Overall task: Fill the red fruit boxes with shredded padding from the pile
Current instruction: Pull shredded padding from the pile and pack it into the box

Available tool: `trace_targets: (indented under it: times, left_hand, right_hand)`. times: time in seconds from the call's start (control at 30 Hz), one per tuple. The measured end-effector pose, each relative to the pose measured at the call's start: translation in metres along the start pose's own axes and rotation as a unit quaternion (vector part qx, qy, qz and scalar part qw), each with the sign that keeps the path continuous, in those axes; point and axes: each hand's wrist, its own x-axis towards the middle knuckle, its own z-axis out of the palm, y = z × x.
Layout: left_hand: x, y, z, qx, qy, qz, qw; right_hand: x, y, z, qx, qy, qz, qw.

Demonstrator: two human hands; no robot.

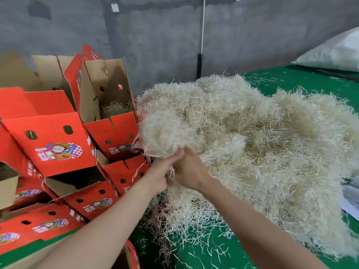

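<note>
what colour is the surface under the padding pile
Green; the surface shows clearly around the pile in the head view.

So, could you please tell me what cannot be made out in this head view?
Right hand fingers: head view, buried in the padding pile.
Lifted clump: head view, motion-blurred, outline unclear.
Lower red box interior: head view, in shadow, fill unclear.
White sack: head view, cut by the right edge.
</note>
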Motion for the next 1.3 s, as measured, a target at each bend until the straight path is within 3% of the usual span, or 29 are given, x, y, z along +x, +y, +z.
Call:
trace_targets:
  times: [0.07, 0.17, 0.2, 0.23, 0.3, 0.33, 0.4, 0.47, 0.57, 0.7, 0.8, 0.87, 1.0, 1.13, 1.3]
  left_hand:
    - [0.007, 0.003, 0.008, -0.08, 0.083, 0.021, 0.993]
    - [0.015, 0.01, -0.001, -0.116, 0.156, 0.05, 0.98]
    - [0.015, 0.013, -0.004, -0.137, 0.149, 0.051, 0.978]
    - [0.013, 0.016, -0.006, -0.159, 0.132, 0.054, 0.977]
    - [0.01, 0.021, -0.008, -0.201, 0.102, 0.072, 0.972]
    - [0.009, 0.023, -0.009, -0.215, 0.1, 0.081, 0.968]
    - [0.009, 0.028, -0.012, -0.235, 0.075, 0.1, 0.964]
    - [0.006, 0.036, -0.015, -0.245, 0.035, 0.127, 0.961]
    - [0.004, 0.042, -0.019, -0.173, 0.072, 0.101, 0.977]
    - [0.0, 0.04, -0.01, -0.143, 0.094, 0.092, 0.981]
    - [-0.009, 0.042, 0.0, -0.147, 0.056, 0.126, 0.98]
    - [-0.015, 0.048, 0.001, -0.155, 0.026, 0.168, 0.973]
    - [-0.019, 0.054, -0.01, -0.087, 0.011, 0.187, 0.978]
    - [-0.026, 0.051, -0.028, -0.042, 0.049, 0.16, 0.985]
    - [-0.033, 0.068, -0.045, -0.063, 0.07, 0.193, 0.977]
  right_hand:
    - [0.0, -0.001, -0.004, 0.084, -0.074, -0.055, 0.992]
    - [-0.001, 0.021, -0.03, 0.374, -0.068, 0.032, 0.924]
    - [-0.005, 0.032, -0.033, 0.405, -0.051, 0.053, 0.911]
    - [-0.008, 0.043, -0.031, 0.368, -0.042, 0.056, 0.927]
    - [-0.014, 0.064, -0.021, 0.176, -0.069, 0.058, 0.98]
    - [-0.019, 0.076, -0.014, 0.084, -0.094, 0.064, 0.99]
    - [-0.031, 0.106, -0.009, -0.043, -0.137, 0.125, 0.982]
    - [-0.043, 0.127, -0.012, -0.104, -0.177, 0.187, 0.961]
    - [-0.034, 0.117, -0.033, -0.069, -0.173, 0.185, 0.965]
    - [0.003, 0.058, -0.068, 0.021, -0.132, 0.099, 0.986]
    - [0.013, 0.012, -0.064, 0.205, -0.247, 0.099, 0.942]
    - [0.015, -0.001, -0.048, 0.246, -0.254, 0.118, 0.928]
    - [0.022, 0.012, -0.039, 0.179, -0.14, 0.145, 0.963]
    - [0.025, 0.053, -0.04, 0.057, -0.104, 0.141, 0.983]
    - [-0.014, 0.127, -0.029, -0.121, -0.154, 0.276, 0.941]
